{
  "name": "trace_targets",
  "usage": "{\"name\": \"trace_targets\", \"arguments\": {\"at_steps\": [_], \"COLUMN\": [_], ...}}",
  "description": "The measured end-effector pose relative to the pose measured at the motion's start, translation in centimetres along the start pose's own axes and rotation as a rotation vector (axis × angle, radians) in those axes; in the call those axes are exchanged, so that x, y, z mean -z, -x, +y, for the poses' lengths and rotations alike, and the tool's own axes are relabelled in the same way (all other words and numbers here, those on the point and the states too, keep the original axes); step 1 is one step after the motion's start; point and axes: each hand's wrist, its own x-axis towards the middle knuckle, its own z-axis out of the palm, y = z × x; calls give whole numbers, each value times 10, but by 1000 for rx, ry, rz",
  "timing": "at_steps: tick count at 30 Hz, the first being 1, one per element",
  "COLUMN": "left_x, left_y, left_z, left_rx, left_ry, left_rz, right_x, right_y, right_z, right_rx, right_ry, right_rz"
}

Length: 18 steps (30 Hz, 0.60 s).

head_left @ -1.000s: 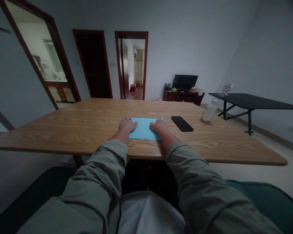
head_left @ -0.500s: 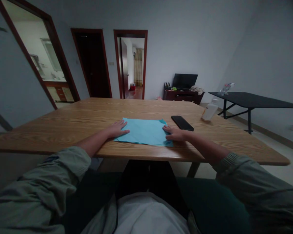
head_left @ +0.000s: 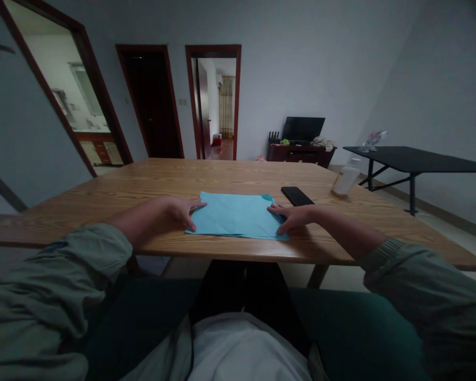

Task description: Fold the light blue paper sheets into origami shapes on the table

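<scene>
A light blue folded sheet (head_left: 237,214) lies flat on the wooden table (head_left: 150,177) close to its front edge; whether it is paper or thin cloth I cannot tell. Layers show along its near edge, and the far right corner has a darker turned bit. My left hand (head_left: 182,210) rests at the sheet's left edge, thumb near the front left corner and fingers reaching to the far side. On the right edge lies my right hand (head_left: 295,216), thumb and fingers spread apart. Just beyond it is a black phone (head_left: 296,196).
A translucent bottle (head_left: 346,177) stands toward the table's right side. Past it is a black folding table (head_left: 416,160) with a clear plastic item on top. A television (head_left: 303,128) sits on a dark cabinet (head_left: 297,153) by the far wall.
My left thumb has swung toward me, down to the sheet's front left corner. My right thumb has also spread toward the front. The view has shifted slightly.
</scene>
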Motion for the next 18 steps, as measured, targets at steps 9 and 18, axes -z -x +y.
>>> {"name": "trace_targets", "arguments": {"at_steps": [9, 18], "left_x": [-9, 72], "left_y": [-8, -47], "left_z": [3, 53], "left_rx": [40, -47], "left_ry": [5, 391], "left_rz": [36, 328], "right_x": [18, 81], "right_y": [-4, -32], "right_z": [9, -44], "right_rx": [-56, -105], "right_ry": [67, -61], "right_rz": [-26, 235]}}
